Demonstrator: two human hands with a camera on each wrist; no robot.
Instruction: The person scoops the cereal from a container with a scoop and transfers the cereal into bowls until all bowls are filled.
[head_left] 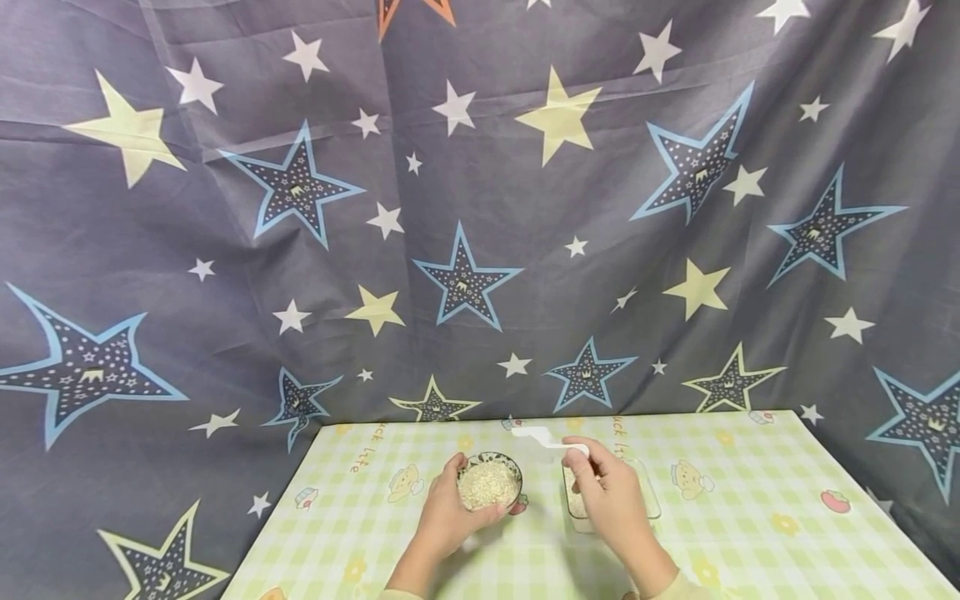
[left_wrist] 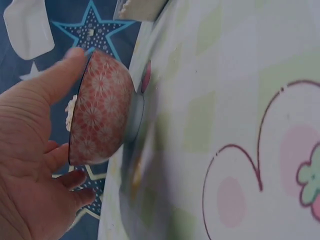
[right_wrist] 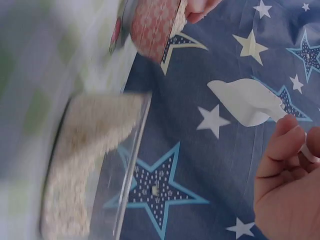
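Observation:
My left hand [head_left: 450, 512] grips a small bowl [left_wrist: 105, 110] by its sides, thumb at one edge and fingers at the other. Its outside is red with a white flower pattern, and pale flakes like oats [head_left: 487, 485] fill it. In my right hand [head_left: 611, 492] is a white plastic scoop [right_wrist: 245, 100], pinched by the handle between thumb and fingers. The scoop is up in the air, its head pointing left toward the bowl; no flakes show on the side in view. Below the right hand stands a clear rectangular container [head_left: 653, 504] with more flakes, partly hidden by that hand.
A green-and-white checked tablecloth [head_left: 315, 542] with cartoon prints covers the table. Behind the table's far edge hangs a dark curtain [head_left: 480, 375] patterned with stars. Bowl and container stand apart, with a strip of cloth between them.

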